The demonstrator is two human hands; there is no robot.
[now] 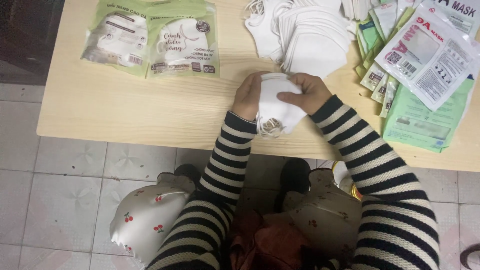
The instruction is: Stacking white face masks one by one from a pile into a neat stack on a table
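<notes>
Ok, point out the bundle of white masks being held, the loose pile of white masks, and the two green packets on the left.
bundle of white masks [276,102], head view, on its white front face.
pile of white masks [312,42], head view, middle of the stack.
green packets [182,42], head view, front of the right-hand packet.

Both arms in black-and-white striped sleeves reach forward and angle inward, so the hands meet close together. The left hand [248,96] curls its fingers closed in a grip, while the right hand [306,93] pinches with bent fingers, knuckles upward.
</notes>
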